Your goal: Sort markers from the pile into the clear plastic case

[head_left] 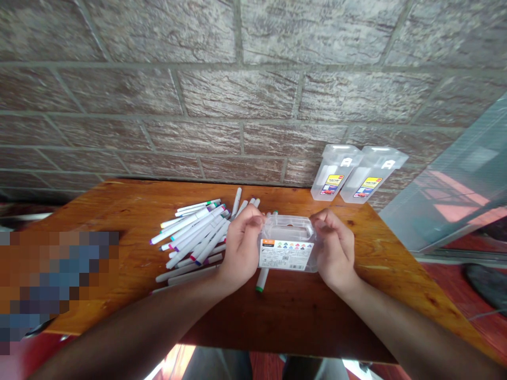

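A clear plastic marker case [288, 248] with a white and orange label is held up between my two hands, above the table. My left hand [243, 245] grips its left end, thumb on top. Around the right end, my right hand [336, 250] is closed with its fingers curled. White markers [198, 232] with coloured ends lie in a loose heap to the left of my left hand. One marker with a green end [262, 279] rests on the table below the case, partly hidden by it.
Two translucent plastic containers [330, 174] with yellow labels stand upright at the back right of the wooden table [317, 322], near the stone-block wall [237, 95]. A blurred-out patch covers the left side. Glass panelling [455, 190] stands beyond the right edge.
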The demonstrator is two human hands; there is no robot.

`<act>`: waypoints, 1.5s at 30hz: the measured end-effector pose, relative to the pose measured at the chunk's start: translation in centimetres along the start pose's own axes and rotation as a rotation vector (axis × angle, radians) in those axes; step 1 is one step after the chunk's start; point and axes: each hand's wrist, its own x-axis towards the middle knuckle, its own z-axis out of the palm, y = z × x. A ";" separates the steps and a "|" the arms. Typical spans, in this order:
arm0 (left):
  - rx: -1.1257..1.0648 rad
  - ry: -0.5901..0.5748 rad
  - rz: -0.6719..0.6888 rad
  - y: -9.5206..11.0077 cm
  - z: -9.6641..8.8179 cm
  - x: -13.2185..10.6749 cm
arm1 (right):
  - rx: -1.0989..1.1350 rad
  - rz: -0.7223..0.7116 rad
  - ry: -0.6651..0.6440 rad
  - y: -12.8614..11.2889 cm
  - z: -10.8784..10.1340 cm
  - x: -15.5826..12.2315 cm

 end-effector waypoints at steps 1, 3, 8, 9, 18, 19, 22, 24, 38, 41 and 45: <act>-0.001 0.000 -0.003 0.0 0.0 0.0 | 0.010 0.005 -0.004 0.0 0.0 0.0; -0.001 -0.004 -0.013 0.2 0.0 0.1 | 0.028 0.015 -0.012 -0.1 0.0 0.1; -0.023 -0.011 -0.019 0.8 0.1 0.3 | 0.032 0.035 -0.002 -0.3 0.0 0.4; -0.027 -0.014 -0.020 0.8 0.1 0.3 | 0.033 0.039 -0.003 -0.3 -0.1 0.4; -0.013 -0.028 -0.019 1.0 0.0 0.2 | 0.043 0.057 -0.018 -0.5 -0.3 0.4; -0.012 -0.030 -0.016 1.0 0.0 0.2 | 0.047 0.056 -0.015 -0.5 -0.3 0.4; -0.014 -0.039 -0.006 0.9 -0.1 0.2 | 0.055 0.058 -0.011 -0.5 -0.3 0.4; -0.019 -0.038 -0.008 0.9 -0.1 0.2 | 0.059 0.062 -0.008 -0.6 -0.3 0.5; -0.055 -0.033 -0.032 1.4 0.0 0.2 | 0.025 0.049 -0.007 -1.2 -0.3 0.4; -0.048 -0.033 -0.027 1.5 -0.1 0.3 | 0.012 0.041 -0.005 -1.3 -0.3 0.4; -0.085 -0.043 -0.054 1.6 0.0 0.4 | -0.013 0.029 0.005 -1.5 -0.4 0.5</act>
